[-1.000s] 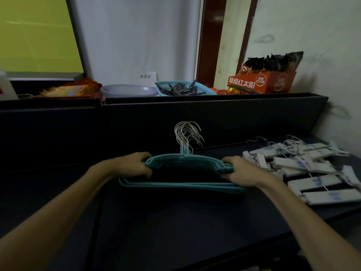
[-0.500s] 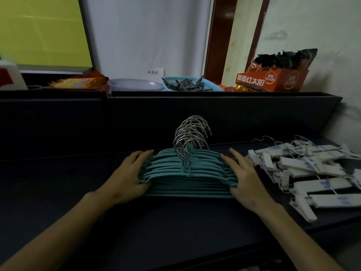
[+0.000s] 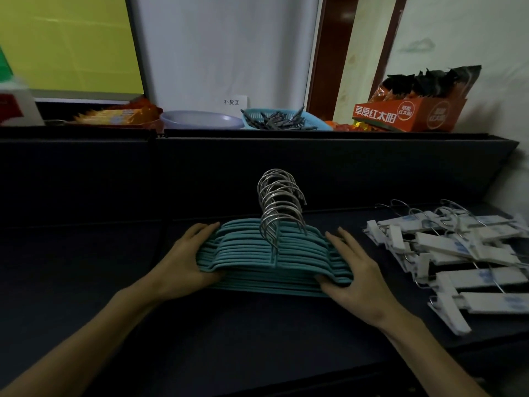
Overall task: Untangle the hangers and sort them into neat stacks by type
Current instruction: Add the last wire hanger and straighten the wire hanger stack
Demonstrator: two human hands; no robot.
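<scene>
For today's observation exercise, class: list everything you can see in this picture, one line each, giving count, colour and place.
hangers: one stack, too many to count, teal with silver hooks, table centre
clip hangers: loose pile, count unclear, white with wire hooks, table right
table: one, dark, foreground
bowl: one, pale lilac, back ledge, centre
basket: one, light blue, holding grey pegs, right of the bowl
box: one, orange, holding dark packets, ledge right
packets: a few, orange-yellow, ledge left
label: one, white, on the wall behind the bowl
left hand: flat against the stack's left end
right hand: flat against the stack's right end
</scene>
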